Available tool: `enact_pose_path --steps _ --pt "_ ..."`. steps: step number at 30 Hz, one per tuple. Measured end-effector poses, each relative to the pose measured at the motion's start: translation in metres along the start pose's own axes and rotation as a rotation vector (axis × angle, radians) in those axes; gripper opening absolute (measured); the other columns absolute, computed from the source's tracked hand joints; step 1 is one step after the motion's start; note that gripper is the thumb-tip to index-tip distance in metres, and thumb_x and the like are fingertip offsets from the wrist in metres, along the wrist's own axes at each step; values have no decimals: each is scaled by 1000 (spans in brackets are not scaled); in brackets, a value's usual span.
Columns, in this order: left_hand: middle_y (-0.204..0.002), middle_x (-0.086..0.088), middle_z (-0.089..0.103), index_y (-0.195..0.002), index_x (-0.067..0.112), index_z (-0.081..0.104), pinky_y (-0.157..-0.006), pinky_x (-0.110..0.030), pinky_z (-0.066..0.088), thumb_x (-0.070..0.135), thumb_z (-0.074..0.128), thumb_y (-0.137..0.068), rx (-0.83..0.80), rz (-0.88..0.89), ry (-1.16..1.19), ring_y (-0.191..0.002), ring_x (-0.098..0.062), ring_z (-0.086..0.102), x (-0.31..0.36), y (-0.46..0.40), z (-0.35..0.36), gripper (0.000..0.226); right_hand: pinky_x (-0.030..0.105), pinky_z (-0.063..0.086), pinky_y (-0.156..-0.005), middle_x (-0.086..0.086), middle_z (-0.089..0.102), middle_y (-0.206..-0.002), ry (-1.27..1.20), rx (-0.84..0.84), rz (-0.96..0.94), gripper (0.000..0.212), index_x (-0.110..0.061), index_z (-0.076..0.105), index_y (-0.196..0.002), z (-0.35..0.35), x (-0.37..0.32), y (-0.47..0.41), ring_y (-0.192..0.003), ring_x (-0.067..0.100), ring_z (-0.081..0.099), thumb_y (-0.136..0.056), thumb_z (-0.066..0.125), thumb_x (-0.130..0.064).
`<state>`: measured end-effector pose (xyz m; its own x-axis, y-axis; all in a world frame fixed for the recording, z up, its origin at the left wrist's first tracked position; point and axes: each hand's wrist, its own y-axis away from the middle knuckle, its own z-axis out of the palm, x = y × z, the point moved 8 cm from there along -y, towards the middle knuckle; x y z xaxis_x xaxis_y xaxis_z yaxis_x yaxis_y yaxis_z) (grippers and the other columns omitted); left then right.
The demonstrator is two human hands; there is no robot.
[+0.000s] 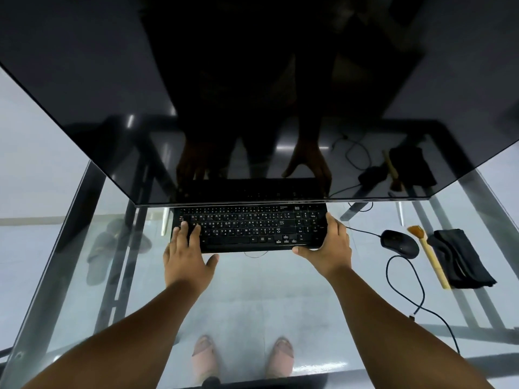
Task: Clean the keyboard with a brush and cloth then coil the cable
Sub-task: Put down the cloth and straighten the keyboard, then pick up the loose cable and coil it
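Left hand (187,258): fingers (184,230) straight, flat on keyboard (250,227) left keys, thumb off front edge, grasping nothing. Right hand (330,248): grips keyboard right end, thumb on front edge, fingers along side. Keyboard on glass worktop (252,299) under monitor (252,94), long axis left-right. Brush (429,258), cloth (460,259) right, beside mouse (400,244); brush bristles point away.

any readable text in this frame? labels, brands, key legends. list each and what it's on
"Q W E R T Y": letter legends on the keyboard, top letter row, just legible.
"Enter": right side of the main key block, barely legible.
Other keycap legends, including a second non-Latin script and the numpad: too small to read.
Mouse: no readable marking.
Brush, black cloth, monitor: no text visible.
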<state>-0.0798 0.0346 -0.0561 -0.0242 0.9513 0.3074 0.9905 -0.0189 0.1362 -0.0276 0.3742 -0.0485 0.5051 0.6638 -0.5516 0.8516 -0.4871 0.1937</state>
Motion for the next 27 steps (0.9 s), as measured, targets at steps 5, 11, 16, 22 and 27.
enact_pose_path --steps 5,11,16,22,27 --pt "-164 0 -3 -157 19 8 -122 -38 0 53 47 -93 -44 158 -19 -151 -19 -5 55 18 21 82 48 33 -107 -2 32 -151 -38 59 21 96 -22 23 -150 -31 24 -3 -139 22 31 -75 75 -52" --pt "-161 4 -20 -155 20 -10 -119 -34 -11 64 2 -83 -114 338 -102 -147 -15 -21 132 24 52 85 53 38 -105 2 43 -143 3 102 30 73 -20 34 -145 -72 59 -23 -132 28 39 -83 71 -35" --pt "-160 4 -24 -153 19 -15 -118 -34 -12 62 2 -87 -119 399 -105 -146 -14 -23 185 25 68 80 49 39 -105 1 43 -144 83 42 99 61 -21 41 -141 -105 93 -43 -132 27 39 -84 60 -14" --pt "-157 0 -33 -150 15 -25 -121 -40 -9 68 26 -93 -185 385 -208 -146 -18 -27 212 28 91 92 46 46 -98 1 45 -141 213 -99 171 63 -26 48 -138 -132 139 -56 -126 28 44 -77 55 -11" --pt "-156 0 -34 -149 15 -27 -118 -39 -13 75 20 -89 -150 402 -249 -145 -18 -28 211 27 95 97 31 45 -87 5 51 -133 203 -119 92 52 -17 57 -130 -134 149 -58 -117 29 52 -80 61 -7"
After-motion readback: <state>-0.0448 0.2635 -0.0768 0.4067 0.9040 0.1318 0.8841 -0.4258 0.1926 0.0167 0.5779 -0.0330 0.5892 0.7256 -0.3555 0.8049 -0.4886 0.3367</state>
